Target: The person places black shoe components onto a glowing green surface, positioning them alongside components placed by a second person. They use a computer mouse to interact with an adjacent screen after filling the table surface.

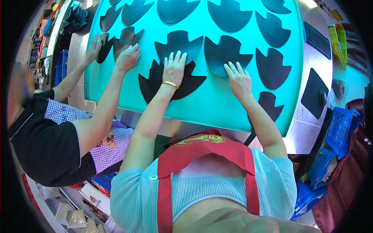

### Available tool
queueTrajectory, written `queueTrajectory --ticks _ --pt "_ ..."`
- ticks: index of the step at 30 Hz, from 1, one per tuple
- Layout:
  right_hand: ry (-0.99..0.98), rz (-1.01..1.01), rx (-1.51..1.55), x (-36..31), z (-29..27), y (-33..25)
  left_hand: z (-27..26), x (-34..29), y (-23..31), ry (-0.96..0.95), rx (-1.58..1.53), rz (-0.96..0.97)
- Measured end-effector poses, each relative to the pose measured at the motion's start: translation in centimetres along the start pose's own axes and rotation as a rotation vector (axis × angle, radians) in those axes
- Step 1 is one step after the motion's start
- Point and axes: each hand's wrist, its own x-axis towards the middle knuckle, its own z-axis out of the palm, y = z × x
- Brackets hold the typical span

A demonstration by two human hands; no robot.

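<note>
Flat black cut-out pieces with notched, winged outlines lie spread on a bright turquoise work surface (124, 91). My left hand (173, 72) lies flat with fingers stretched out, a bracelet at its wrist. Its fingertips rest at the lower edge of one black piece (176, 43), and its palm is over a darker black piece or pile (152, 84), partly hidden by the hand. Further right, my right hand (239, 80) is open, its fingertips at the lower edge of another black piece (225, 54). Neither hand grips anything.
At my left, a co-worker's hands (128, 58) touch black pieces at the surface's left side. A keyboard (318, 40), a black mat (314, 93) and a mouse (323, 97) lie on the right. Blue baskets (340, 128) stand beyond the table's right edge.
</note>
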Motion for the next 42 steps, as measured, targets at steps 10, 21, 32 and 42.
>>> queueTrajectory --ticks 10,21,32,42 --pt "-0.044 0.009 -0.014 -0.4 -0.3 -0.1 2.0 1.4 -1.5 0.025 0.018 0.005" --pt "0.064 -0.147 0.199 0.9 -5.3 -4.2 -2.0 -1.6 -3.1 0.072 -0.323 -0.088" --pt "-0.031 -0.509 0.360 2.9 1.7 -15.7 -4.0 -16.5 -4.8 -0.220 -0.019 -0.053" --pt "0.031 -0.512 0.320 3.1 2.9 -19.9 -2.9 -19.5 -12.1 -0.112 0.019 -0.407"
